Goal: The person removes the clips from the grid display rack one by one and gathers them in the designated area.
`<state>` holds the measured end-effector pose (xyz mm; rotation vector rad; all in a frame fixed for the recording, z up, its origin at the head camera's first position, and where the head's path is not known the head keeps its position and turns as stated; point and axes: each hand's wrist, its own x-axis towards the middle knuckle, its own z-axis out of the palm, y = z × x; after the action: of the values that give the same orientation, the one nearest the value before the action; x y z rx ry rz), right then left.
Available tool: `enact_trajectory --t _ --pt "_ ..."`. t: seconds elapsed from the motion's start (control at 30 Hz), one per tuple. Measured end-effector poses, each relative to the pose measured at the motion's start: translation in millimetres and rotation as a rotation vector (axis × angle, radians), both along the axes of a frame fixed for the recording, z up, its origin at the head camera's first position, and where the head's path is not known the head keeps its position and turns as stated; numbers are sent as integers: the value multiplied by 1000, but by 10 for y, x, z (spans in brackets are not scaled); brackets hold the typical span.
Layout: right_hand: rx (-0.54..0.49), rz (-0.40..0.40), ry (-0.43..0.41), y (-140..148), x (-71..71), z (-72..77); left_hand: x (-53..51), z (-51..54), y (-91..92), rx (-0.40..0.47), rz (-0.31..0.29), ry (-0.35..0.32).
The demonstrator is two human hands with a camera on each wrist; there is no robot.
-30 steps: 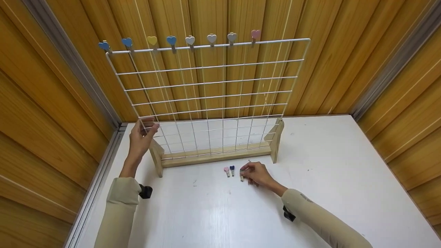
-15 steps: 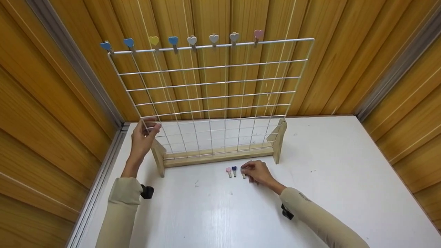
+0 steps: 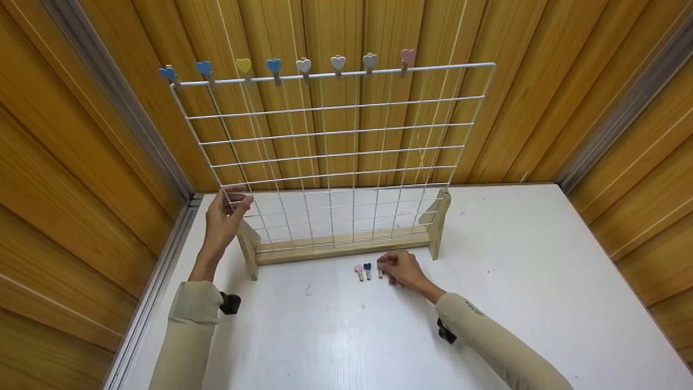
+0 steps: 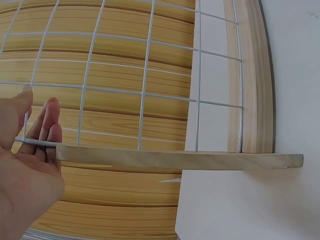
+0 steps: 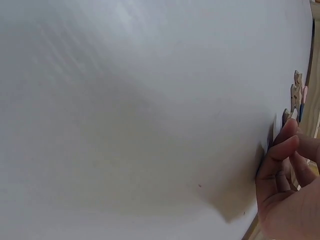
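Right hand [image 3: 403,269] and the small clothespin [image 3: 380,273] it pinches have edged slightly up the frame since a second ago. At centre left, the left hand [image 3: 223,214] holds the lower left edge of the white wire grid [image 3: 355,131], thumb in front and fingers behind, its forearm reaching up from the bottom left. Along the grid's top bar sit eight heart clothespins [image 3: 274,65]. Below the wooden base [image 3: 341,252], a pink heart clothespin [image 3: 359,272] and a navy heart clothespin [image 3: 368,271] lie side by side on the table [image 3: 325,336]. Just right of them, thumb and fingertips close on the third, hiding its head; the forearm slants in from lower right. This step looks like picking up or lining up that clothespin, I cannot tell which; next calls for a steady pinch, clear of the navy one.
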<state>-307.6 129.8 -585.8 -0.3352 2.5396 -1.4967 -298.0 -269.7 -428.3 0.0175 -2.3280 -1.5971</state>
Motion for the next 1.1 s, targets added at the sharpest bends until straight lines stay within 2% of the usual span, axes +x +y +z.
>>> enact_trajectory --t 0.2,0.47,0.6,0.7,0.83,0.97,1.1 --pt "-4 -6 3 -43 -1 33 32 28 -18 7 -12 2" --pt "5 6 7 -46 20 65 10 25 1 5 -9 24" --pt "15 -7 1 4 57 131 15 18 11 3 -12 20" --pt "13 5 -18 41 120 272 22 7 12 3 -17 13" --pt "-1 81 -15 75 193 527 38 1 7 6 -12 14" --pt "-22 149 6 126 208 776 51 2 0 7 -5 22" --pt "-47 161 18 171 205 1051 61 11 -5 4 -7 15"
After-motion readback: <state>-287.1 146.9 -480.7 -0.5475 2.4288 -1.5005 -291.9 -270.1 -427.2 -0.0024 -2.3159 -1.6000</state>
